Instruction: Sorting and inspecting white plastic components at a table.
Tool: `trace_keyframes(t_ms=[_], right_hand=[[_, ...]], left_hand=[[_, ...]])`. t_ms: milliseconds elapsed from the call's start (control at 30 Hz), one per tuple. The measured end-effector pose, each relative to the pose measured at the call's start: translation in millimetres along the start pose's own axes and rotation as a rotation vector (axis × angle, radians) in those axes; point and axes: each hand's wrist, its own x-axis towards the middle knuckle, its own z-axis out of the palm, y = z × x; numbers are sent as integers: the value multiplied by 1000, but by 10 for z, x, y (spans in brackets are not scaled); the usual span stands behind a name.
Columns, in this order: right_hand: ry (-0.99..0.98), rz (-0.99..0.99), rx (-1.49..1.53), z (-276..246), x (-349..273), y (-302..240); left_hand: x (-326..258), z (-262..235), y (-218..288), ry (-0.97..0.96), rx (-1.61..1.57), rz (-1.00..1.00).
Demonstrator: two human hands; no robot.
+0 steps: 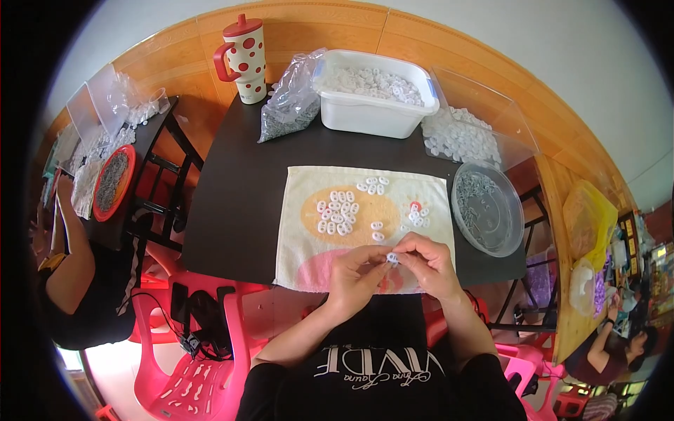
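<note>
Holding a small white piece [392,258] between the fingertips of both hands, the person sits at the dark table [246,203], low in the middle of the frame. The left hand [357,275] and the right hand [427,263] are close together, fingers pinched narrow around the piece, which lies exactly between them, just above the near edge of the towel [298,238]. I judge that this is the assembling step: two small parts are being pressed or fitted together, though the piece is too small to see which part goes where. The next move, I think, calls for a fine, steady pinch and a good alignment, because the piece is tiny and may slip. A little above the hands, on the orange oval of the towel, lies a group of white rings [338,212], and more are scattered near its upper edge. Further up stands a white tub [372,112] full of similar pieces, a clear bag [291,105] to its left, and a round clear tray [488,207] at the right of the towel.
</note>
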Motion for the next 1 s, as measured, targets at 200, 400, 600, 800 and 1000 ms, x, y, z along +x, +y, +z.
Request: trace_keyframes(t_ms=[200,400,600,800,1000], right_hand=[[40,-19,-18,42,-40,58],[22,-92,-221,71,-28,102],[-19,-343,-535,109,-46,194],[-55,-424,-735,123,-107,225],[-119,-514,-745,92,-108,212]], left_hand=[[-8,23,-18,45,25,-47],[84,-26,-11,16,653,343],[116,18,53,-51,978,443],[113,-80,159,-132,957,471],[200,-159,195,-248,903,450]])
